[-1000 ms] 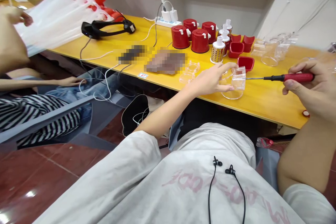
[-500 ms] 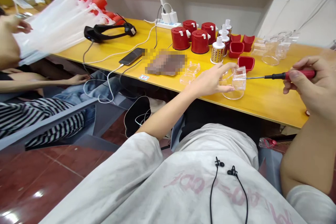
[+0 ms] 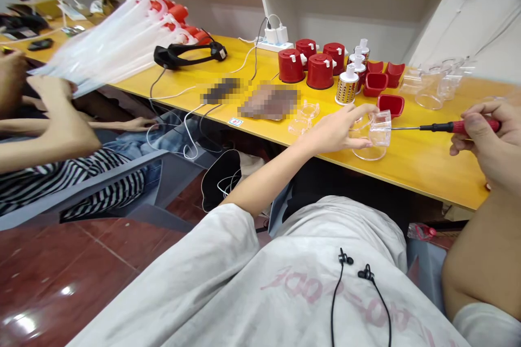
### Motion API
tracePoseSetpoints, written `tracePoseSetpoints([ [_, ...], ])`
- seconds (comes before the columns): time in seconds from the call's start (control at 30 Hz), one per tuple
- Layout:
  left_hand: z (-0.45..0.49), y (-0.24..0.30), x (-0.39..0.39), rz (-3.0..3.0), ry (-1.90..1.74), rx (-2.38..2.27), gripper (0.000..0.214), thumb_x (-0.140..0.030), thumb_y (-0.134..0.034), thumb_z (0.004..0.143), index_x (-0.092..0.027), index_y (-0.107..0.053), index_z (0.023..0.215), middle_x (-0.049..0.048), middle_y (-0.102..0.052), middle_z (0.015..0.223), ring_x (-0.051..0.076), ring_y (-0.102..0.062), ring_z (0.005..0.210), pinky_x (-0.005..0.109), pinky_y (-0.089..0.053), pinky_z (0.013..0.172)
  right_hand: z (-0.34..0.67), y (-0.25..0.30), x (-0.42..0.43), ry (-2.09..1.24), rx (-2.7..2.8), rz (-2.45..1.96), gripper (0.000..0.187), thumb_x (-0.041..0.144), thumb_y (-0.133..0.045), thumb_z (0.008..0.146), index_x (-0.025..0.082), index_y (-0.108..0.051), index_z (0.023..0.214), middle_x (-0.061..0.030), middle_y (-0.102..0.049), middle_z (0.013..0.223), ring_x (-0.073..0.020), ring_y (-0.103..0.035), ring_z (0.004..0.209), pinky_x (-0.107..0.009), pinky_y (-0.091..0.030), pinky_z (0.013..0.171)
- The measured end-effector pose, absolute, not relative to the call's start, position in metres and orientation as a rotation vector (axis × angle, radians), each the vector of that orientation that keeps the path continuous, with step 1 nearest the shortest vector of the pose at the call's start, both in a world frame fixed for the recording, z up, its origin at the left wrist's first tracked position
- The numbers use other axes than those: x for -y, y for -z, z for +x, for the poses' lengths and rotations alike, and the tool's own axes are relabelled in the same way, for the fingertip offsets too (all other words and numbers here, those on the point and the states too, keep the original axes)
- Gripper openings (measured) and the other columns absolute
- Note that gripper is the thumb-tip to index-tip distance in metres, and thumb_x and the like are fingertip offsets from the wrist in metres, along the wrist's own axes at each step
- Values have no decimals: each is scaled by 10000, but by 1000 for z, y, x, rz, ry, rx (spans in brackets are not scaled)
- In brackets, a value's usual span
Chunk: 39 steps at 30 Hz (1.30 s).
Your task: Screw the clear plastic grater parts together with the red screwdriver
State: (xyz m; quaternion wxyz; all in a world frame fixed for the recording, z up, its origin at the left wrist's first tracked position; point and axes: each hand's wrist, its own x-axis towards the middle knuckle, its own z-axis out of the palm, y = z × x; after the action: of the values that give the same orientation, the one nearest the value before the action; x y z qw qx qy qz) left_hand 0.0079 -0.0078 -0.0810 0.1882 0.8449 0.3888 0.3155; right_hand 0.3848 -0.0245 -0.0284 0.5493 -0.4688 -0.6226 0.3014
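we have our left hand (image 3: 336, 130) curled loosely around a clear plastic cup (image 3: 376, 138), which lies tipped on its side near the edge of the yellow counter (image 3: 427, 173) — steadied there, it seems, to keep it from rolling. our right hand (image 3: 480, 141) pinches a red-handled screwdriver (image 3: 459, 127) from the right, its long shaft level and pointing left, the tip just at the cup's side — lined up with the plastic.
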Motion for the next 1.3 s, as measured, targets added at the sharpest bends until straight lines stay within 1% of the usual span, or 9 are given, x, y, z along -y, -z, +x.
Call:
tracePoseSetpoints([
  [0.17, 8, 79, 11, 2381, -887, -1105, 866, -578, -994, 1081, -362, -591, 1817, 167, -656, 1827, 415, -771, 1447, 595, -650, 1270, 389, 29, 27, -742, 1512, -955, 823, 819, -1255, 574, 362, -856, 1129, -2, -796, 1036, -194, -750, 729, -393, -671, 712],
  [0.3, 9, 83, 7, 2391, -894, -1116, 882, -600, -1009, 1070, -404, -593, 1823, 143, -651, 1848, 434, -775, 1464, 614, -657, 1289, 390, 29, 28, -808, 1527, -900, 763, 717, -1288, 594, 354, -895, 1138, 3, -800, 1075, -171, -785, 771, -355, -685, 771],
  [0.4, 9, 85, 5, 2391, -894, -1114, 905, -631, -1008, 1073, -412, -576, 1838, 144, -644, 1858, 443, -771, 1477, 636, -656, 1300, 388, 28, 28, -816, 1479, -973, 825, 804, -1263, 571, 346, -897, 1151, 19, -808, 1016, -161, -780, 742, -322, -693, 748],
  [0.57, 8, 85, 5, 2373, -895, -1092, 893, -610, -1022, 1061, -423, -589, 1820, 140, -638, 1858, 436, -784, 1445, 640, -653, 1297, 382, 28, 26, -698, 1481, -1122, 853, 1051, -1054, 717, 289, -830, 1028, 22, -732, 783, -155, -681, 608, -296, -633, 596],
  [0.77, 6, 82, 6, 2372, -895, -1088, 889, -644, -1020, 1050, -400, -609, 1799, 152, -646, 1839, 429, -779, 1442, 610, -663, 1279, 386, 28, 28, -759, 1527, -906, 750, 730, -1258, 673, 315, -845, 1141, 23, -813, 1031, -134, -773, 761, -248, -696, 726],
  [0.9, 6, 77, 9, 2367, -885, -1087, 888, -666, -1013, 1046, -366, -622, 1784, 168, -682, 1784, 427, -774, 1436, 609, -656, 1293, 386, 28, 30, -833, 1511, -850, 639, 506, -1269, 699, 317, -875, 1165, 20, -822, 1101, -140, -798, 861, -248, -728, 801],
  [1.0, 6, 72, 13, 2343, -873, -1077, 859, -587, -986, 1056, -325, -623, 1789, 172, -673, 1795, 416, -769, 1450, 624, -632, 1344, 383, 28, 30, -813, 1487, -978, 632, 666, -1217, 778, 318, -864, 1171, 24, -819, 1013, -154, -789, 779, -292, -723, 737],
  [1.13, 7, 67, 16, 2347, -847, -1126, 864, -565, -970, 1040, -329, -628, 1798, 160, -680, 1810, 426, -751, 1493, 643, -615, 1382, 383, 27, 29, -711, 1571, -1092, 679, 923, -1017, 936, 288, -815, 1067, 31, -710, 788, -145, -661, 605, -303, -609, 596],
  [1.3, 7, 65, 17, 2352, -840, -1134, 863, -537, -954, 1027, -326, -636, 1801, 148, -692, 1796, 408, -778, 1428, 619, -648, 1347, 381, 22, 35, -776, 1590, -960, 543, 614, -1189, 844, 328, -815, 1114, 34, -759, 916, -169, -713, 723, -323, -657, 681],
])
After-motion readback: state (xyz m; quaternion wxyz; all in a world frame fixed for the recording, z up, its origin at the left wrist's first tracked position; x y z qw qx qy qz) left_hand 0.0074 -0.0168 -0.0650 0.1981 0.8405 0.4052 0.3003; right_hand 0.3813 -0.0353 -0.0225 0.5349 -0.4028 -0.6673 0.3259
